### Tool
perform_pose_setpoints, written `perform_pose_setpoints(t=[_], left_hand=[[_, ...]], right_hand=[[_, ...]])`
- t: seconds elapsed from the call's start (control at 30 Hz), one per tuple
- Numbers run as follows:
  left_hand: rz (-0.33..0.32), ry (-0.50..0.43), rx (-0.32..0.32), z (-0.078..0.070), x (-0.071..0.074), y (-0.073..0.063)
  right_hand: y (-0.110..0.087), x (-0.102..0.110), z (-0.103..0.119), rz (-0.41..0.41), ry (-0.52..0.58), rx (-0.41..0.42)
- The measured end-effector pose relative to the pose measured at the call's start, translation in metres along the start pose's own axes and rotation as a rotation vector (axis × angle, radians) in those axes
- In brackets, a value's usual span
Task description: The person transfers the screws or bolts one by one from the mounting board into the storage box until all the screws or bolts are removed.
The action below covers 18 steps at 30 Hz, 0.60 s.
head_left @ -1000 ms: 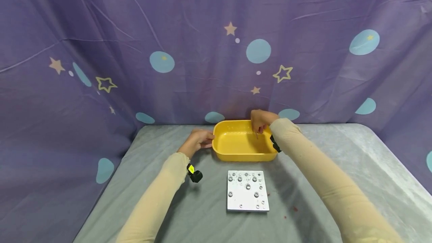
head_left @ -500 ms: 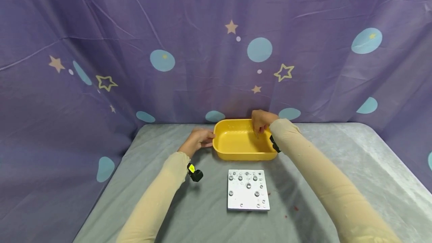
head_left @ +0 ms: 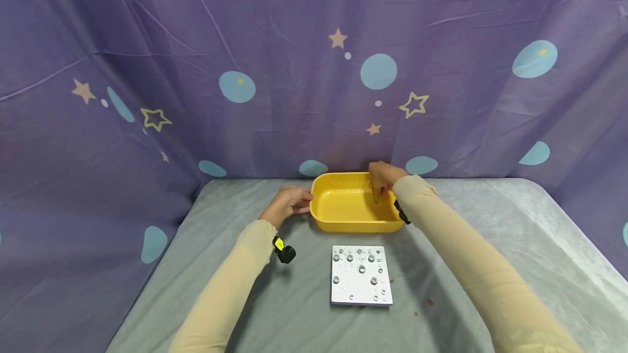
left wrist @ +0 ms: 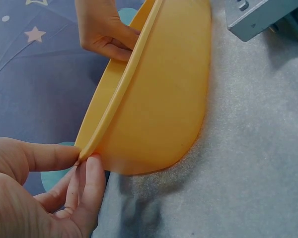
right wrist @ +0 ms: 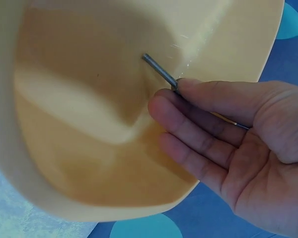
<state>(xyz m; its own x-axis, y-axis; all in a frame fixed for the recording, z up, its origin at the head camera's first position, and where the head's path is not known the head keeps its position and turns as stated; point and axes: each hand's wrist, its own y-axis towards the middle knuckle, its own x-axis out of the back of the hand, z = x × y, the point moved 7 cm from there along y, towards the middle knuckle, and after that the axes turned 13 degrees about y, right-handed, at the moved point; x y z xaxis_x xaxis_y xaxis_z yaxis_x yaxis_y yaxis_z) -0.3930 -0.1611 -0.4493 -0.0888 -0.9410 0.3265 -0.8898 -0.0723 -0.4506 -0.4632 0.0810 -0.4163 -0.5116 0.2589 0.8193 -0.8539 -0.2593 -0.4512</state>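
At its left end, a yellow plastic bin [head_left: 343, 226] has its rim pinched between the thumb and fingers of my left hand [head_left: 291, 200]. The same pinch shows close up in the left wrist view, thumb on the inner side and fingers outside. My right hand [head_left: 384, 176] reaches over the bin's back right part, fingertips down inside it. In the right wrist view, thumb and fingertips pinch a thin metal screw [right wrist: 160, 71]; its threaded shaft points away from the hand, and its other end is hidden by the fingertips.
In front of the bin lies a square silver metal plate [head_left: 361, 290] with several screws in it. Small reddish bits [head_left: 429, 302] lie on the grey cloth-covered table [head_left: 294, 315] to its right. A purple curtain [head_left: 294, 42] hangs right behind the bin.
My right hand has shifted slightly right and down inside the bin. The left hand keeps its pinch on the rim, and the bin and plate stay in place.
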Motion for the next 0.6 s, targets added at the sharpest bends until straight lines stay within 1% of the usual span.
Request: perform_pose_setpoints(t=[0.23, 0.37, 0.47, 0.6], left_hand=[[0.006, -0.006, 0.005, 0.0025, -0.0011, 0.0017], [0.002, -0.003, 0.014, 0.0026, -0.0001, 0.0027], [0.004, -0.002, 0.011, 0.0019, 0.0002, 0.0029], [0.012, -0.013, 0.004, 0.0017, -0.0002, 0.0031]], right_hand=[[0.0024, -0.0026, -0.0003, -0.024, 0.007, 0.038], [0.0021, -0.0005, 0.0017, -0.073, 0.007, 0.066], [0.0022, 0.0019, 0.0039, -0.118, -0.02, 0.088], [0.0041, 0.0027, 0.0039, -0.147, -0.047, 0.093]])
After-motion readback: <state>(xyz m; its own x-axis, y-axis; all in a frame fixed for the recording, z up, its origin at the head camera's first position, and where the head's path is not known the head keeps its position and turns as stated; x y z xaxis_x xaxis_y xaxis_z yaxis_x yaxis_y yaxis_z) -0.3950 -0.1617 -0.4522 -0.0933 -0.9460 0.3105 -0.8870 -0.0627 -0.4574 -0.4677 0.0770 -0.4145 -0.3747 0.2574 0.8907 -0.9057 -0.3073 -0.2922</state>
